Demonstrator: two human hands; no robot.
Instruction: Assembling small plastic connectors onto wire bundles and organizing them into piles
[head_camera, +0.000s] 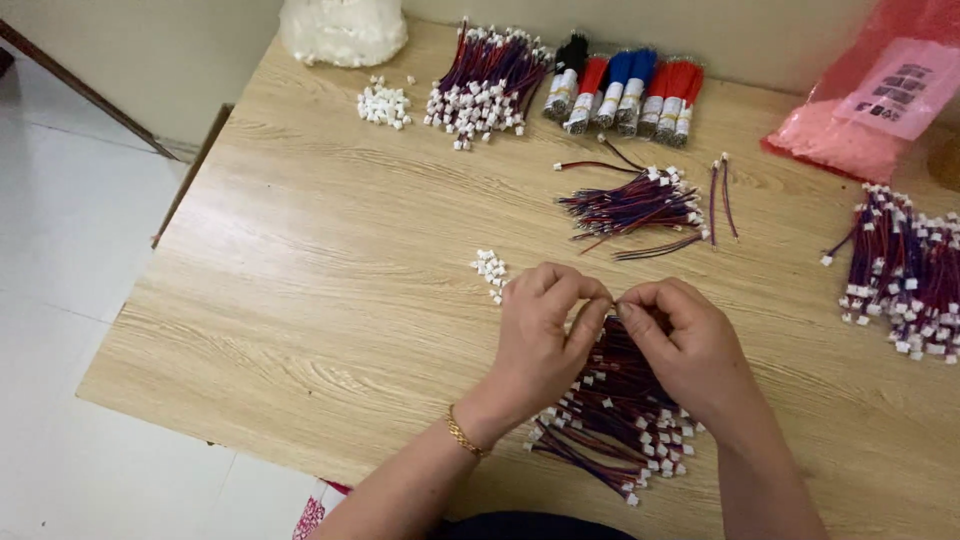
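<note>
Pinching together above the wire pile (620, 420) at the near bench (300, 300) edge, your left hand (545, 325) and right hand (680, 335) close on something hidden. Wires look light and limp: grip by the white connector.

A light wooden table (330, 250) with a streaky grain fills most of the view. From nine to seven o'clock lies a pale, glossy tiled floor (70, 230), evenly lit. At twelve o'clock a plain cream wall (180, 50) rises behind the table. A dark slanted rod (80, 90) crosses at ten o'clock.
</note>
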